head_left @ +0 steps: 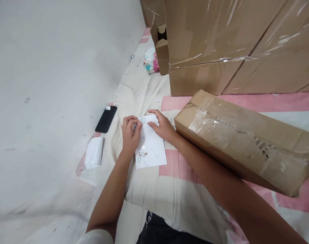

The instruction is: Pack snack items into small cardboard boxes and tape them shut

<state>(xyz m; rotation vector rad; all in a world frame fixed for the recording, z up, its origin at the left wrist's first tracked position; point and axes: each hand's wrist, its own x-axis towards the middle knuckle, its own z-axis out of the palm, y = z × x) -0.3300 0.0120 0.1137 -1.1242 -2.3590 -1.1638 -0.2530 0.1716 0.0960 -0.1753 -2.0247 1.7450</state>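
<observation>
Head camera, looking forward and down
One view is facing out from the wearer's head, sitting near and above the left hand (pixel 130 134) and right hand (pixel 164 127), with large cartons (pixel 210 40) standing farther off, upper right.

Black phone (pixel 106 120), taped cardboard box (pixel 235 139), and colourful bundle (pixel 151 61), perhaps plastic-wrapped.

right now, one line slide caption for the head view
Left hand and right hand at a white sheet, between a black phone and a taped box.
</observation>
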